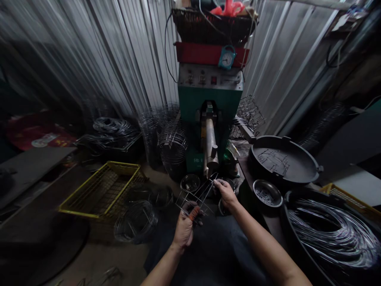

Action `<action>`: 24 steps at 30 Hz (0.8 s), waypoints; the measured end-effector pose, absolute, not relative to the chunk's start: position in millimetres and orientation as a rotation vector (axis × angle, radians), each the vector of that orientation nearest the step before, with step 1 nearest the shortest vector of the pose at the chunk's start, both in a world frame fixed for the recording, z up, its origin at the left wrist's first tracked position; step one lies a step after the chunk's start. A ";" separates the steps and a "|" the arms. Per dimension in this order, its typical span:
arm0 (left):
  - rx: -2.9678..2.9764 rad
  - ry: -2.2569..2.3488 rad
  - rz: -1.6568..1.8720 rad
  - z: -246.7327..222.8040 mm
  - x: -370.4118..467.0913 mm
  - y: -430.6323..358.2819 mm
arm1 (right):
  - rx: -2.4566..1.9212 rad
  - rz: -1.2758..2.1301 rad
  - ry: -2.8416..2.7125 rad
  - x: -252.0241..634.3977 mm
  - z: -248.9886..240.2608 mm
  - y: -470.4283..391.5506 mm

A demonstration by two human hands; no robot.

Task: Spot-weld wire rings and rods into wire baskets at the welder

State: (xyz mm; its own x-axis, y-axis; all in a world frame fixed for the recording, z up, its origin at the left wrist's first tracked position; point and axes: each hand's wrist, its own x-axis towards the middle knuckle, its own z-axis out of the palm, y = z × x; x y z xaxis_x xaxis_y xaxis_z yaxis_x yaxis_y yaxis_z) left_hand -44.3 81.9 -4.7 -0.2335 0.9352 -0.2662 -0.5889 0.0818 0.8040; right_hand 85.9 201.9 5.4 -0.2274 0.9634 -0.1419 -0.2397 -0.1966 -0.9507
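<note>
My left hand (pixel 187 224) is closed round the near end of a small frame of thin metal wires (pixel 197 195), with an orange cover on one finger. The frame tilts up toward the electrode arm (pixel 210 137) of a green spot welder (pixel 190 101). Just below the arm's tip, my right hand (pixel 225 192) pinches with thumb and forefinger at the frame's far end. Whether a separate small wire sits in that pinch is too fine to make out. Under the tip stands a small metal bowl (pixel 190 182), partly behind the wires.
On the right are a round black pan (pixel 300 174) with wire grids, a bowl of short metal pieces (pixel 268 194) and a tub of long wires (pixel 336 234). Leftward lie a yellow basket (pixel 80 214), wire coils (pixel 135 222) and stacked wire rings (pixel 172 143).
</note>
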 end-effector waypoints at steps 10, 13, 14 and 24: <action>0.373 1.023 1.510 10.6 -38.2 79.6 | -1.067 1.642 -0.996 81.9 10.4 204.9; 0.363 1.032 1.545 9.4 -36.6 79.6 | -1.088 1.612 -1.070 86.7 10.9 205.1; 0.364 1.037 1.567 8.2 -35.7 79.8 | -1.097 1.602 -1.117 90.3 10.5 203.5; 0.439 1.004 1.681 -4.6 -34.2 84.5 | -1.097 1.558 -1.788 117.2 -1.7 148.7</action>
